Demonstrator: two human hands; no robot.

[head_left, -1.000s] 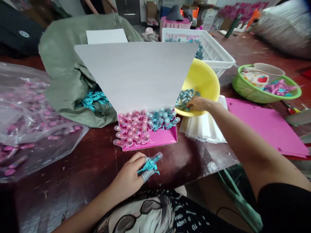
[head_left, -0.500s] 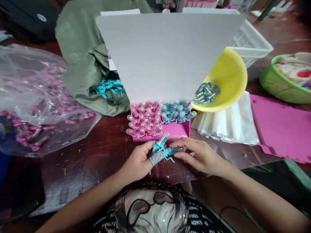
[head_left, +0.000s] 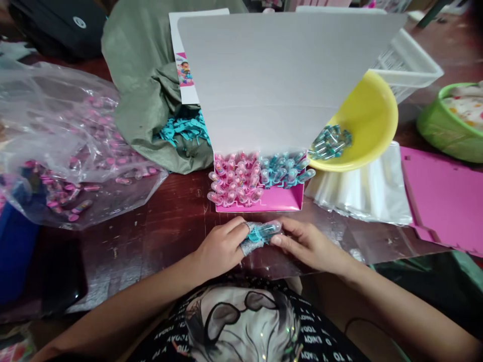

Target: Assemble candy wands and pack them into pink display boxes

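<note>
Clear plastic capsule with teal frill | left hand, right hand: grips clamped on it

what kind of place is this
Likely a small hand-packing workshop: a pink display box filled with rows of pink and teal capsules, a yellow basin of loose capsules, and a stack of clear plastic bags.

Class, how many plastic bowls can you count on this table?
2: a yellow plastic bowl holding teal capsules, beside the pink display box, and a green plastic bowl at the far right edge. More may be hidden behind the large white card.
</note>
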